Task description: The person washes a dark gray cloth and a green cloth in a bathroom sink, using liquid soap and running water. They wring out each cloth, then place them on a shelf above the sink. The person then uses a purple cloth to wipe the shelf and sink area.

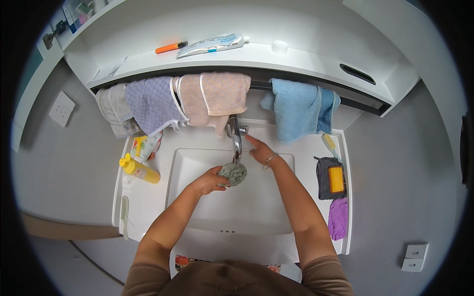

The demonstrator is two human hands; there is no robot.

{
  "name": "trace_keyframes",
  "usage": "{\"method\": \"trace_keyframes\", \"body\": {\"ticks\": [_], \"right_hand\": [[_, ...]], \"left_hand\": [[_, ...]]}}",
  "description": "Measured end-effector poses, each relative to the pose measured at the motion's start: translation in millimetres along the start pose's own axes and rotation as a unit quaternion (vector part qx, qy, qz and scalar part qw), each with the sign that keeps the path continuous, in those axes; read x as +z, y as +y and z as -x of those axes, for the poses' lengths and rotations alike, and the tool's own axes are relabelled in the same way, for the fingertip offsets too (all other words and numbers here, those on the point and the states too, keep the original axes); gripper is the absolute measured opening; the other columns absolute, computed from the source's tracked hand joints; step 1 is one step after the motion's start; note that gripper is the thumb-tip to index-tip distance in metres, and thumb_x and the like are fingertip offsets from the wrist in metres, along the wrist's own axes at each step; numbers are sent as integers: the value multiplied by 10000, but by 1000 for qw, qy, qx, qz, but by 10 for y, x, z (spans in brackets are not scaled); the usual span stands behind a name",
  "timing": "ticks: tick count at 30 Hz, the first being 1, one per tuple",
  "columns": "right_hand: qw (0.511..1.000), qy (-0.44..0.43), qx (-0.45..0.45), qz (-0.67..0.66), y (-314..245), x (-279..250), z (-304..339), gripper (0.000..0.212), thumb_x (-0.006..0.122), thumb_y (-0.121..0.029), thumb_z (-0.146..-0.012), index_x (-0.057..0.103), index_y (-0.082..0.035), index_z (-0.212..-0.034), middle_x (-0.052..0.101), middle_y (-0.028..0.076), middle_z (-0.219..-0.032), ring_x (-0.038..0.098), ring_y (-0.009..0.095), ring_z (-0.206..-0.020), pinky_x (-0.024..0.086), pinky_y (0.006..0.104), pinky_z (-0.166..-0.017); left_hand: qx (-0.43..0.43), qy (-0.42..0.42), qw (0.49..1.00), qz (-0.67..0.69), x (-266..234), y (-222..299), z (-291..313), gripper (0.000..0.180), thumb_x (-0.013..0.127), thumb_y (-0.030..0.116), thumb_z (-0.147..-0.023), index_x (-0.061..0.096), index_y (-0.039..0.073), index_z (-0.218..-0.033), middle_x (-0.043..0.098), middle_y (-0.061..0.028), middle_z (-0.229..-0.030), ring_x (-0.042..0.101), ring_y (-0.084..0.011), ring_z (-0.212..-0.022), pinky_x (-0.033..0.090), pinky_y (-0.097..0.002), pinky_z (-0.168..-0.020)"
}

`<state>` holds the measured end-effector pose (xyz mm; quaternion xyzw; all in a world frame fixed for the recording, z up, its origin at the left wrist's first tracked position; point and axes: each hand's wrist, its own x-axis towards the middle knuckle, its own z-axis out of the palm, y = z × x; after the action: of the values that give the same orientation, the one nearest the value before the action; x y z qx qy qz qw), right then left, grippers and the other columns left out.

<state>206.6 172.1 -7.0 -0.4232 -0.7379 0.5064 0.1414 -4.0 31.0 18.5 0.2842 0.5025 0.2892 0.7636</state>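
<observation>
My left hand [209,182] is closed round a crumpled grey-green cloth [233,174], bunched into a rounded wad. The cloth sits right under the mouth of the chrome faucet [237,143], above the white sink basin [197,212]. Whether water is running cannot be made out. My right hand [261,151] reaches up beside the faucet with its index finger stretched out. That fingertip is at or very near the faucet's side handle [244,129]; contact is unclear. Nothing shows in the right hand.
Several towels, including a blue towel [301,108], hang over the back of the sink. Yellow bottles [140,169] and a pale brush [125,214] stand or lie at left. A yellow sponge [336,179] and purple cloth [338,218] lie at right. Above, a shelf holds a tube [212,45].
</observation>
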Motion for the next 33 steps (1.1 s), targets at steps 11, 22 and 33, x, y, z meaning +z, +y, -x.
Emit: {"method": "trace_keyframes", "body": {"ticks": [11,22,33], "right_hand": [[870,89,-273,402,-585,621,1178,891,723,-273,-681,202,-342,-1401,276,218,-1370,496,342,-1064,456,433,-848],[901,-27,-58,429,-873,670,1227,450,660,-203,-705,464,-25,-1069,594,156,-893,612,324,-815,511,388,-695],[917,21,-52,396,-877,754,1266,602,703,-204,-684,414,-126,-1206,533,160,-1129,586,298,-930,505,379,-727]], "left_hand": [[-51,-160,973,-158,380,79,289,293,682,141,-757,507,97,-987,535,-7,-812,511,-106,-660,402,-203,-522],[219,83,836,-496,726,-71,397,369,681,149,-672,521,19,-979,627,-123,-862,610,-281,-793,493,-351,-691],[219,125,789,-561,627,-214,220,339,680,138,-679,537,12,-959,631,-133,-842,618,-271,-724,496,-348,-634]]}}
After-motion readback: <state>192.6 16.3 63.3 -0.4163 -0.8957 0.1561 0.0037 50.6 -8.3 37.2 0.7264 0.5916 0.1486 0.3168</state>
